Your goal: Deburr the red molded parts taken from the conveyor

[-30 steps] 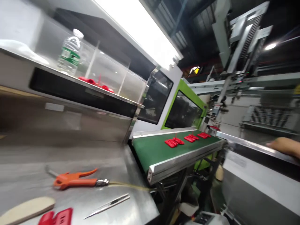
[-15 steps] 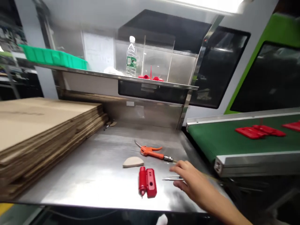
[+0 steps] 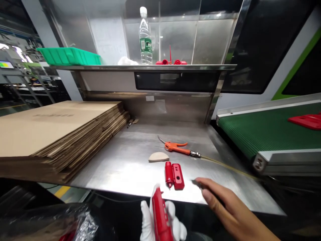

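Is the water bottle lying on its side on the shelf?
No, the water bottle stands upright on the steel shelf, cap at the top, next to small red parts.

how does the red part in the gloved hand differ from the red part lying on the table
The held red part is gripped upright in the white-gloved left hand below the table edge; the red part on the table lies flat and untouched, near the bare right hand. The held one shows a narrow side, the lying one a broader two-piece face. Both are glossy red plastic.
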{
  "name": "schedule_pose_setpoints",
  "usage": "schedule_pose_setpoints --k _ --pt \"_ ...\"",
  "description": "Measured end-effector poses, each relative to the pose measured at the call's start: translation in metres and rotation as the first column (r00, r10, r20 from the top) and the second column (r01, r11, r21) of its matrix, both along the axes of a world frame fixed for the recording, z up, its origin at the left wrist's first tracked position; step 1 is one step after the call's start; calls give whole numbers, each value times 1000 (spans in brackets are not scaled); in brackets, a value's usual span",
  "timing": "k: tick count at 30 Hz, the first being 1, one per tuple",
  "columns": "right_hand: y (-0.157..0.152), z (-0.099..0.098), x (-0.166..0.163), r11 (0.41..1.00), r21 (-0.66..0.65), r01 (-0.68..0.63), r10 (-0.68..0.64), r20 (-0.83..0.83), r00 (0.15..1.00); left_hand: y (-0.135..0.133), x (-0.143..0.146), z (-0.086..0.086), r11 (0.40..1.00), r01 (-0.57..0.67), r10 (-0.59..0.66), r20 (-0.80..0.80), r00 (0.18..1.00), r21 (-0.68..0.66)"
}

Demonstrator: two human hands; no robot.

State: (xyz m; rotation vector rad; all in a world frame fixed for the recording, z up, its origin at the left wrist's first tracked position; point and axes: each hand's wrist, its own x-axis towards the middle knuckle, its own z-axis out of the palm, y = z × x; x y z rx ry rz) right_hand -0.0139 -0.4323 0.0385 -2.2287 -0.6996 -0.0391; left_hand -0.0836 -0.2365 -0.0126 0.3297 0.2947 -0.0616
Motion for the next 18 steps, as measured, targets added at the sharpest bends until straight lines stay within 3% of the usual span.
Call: schedule_pose_setpoints --k 3,6,9,12,14,16,18 --pt "13 14 -26 983 18 -182 178 133 975 -8 10 9 998 -2 7 87 996 -61" --pt "20 17 -32 969 -1 -246 242 191 951 -17 20 10 990 59 -57 20 998 -126" --pt "17 18 -30 954 -51 -297 301 108 948 -27 31 2 992 123 -121 83 989 -12" --pt "6 18 -31 953 -157 -260 281 125 952 -35 35 -3 971 204 -220 129 967 121" --pt "-2 16 -35 945 -264 -194 261 251 932 -38 33 -1 957 280 -284 48 958 75" --pt "-9 14 -39 915 -372 -156 295 353 888 -40 30 3 952 296 -293 -42 955 80" --pt "-13 13 -44 885 -441 -145 337 394 855 -40 30 8 944 261 -247 -92 965 203"
